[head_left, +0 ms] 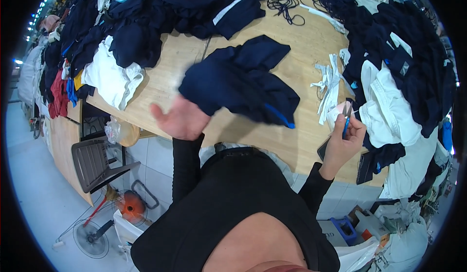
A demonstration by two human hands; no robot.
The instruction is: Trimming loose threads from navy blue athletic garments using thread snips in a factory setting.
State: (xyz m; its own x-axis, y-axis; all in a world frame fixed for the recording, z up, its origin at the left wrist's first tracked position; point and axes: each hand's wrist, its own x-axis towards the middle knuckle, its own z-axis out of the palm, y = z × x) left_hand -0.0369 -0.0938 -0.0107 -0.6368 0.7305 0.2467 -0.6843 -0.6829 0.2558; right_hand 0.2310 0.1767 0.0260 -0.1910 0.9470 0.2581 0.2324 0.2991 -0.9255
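Note:
A navy blue garment (238, 75) with a bright blue strip lies across the middle of the table, its lower part smeared by motion. At its left edge is my left hand (184, 120), open with the thumb spread away. The garment's edge overlaps that hand and hides some of its fingers. On the right, my right hand (344, 143) is closed around small thread snips (347, 122) with blue on the handles, the blades pointing away from me. White cloth strips (331, 85) lie just beyond the right hand.
Dark garments (136, 34) heap at the far left, beside a white garment (114, 72). Another dark pile (408, 77) and a white garment (389, 106) line the right side. Black cords (284, 7) lie at the back. A chair (95, 162) and a fan (92, 238) stand at left.

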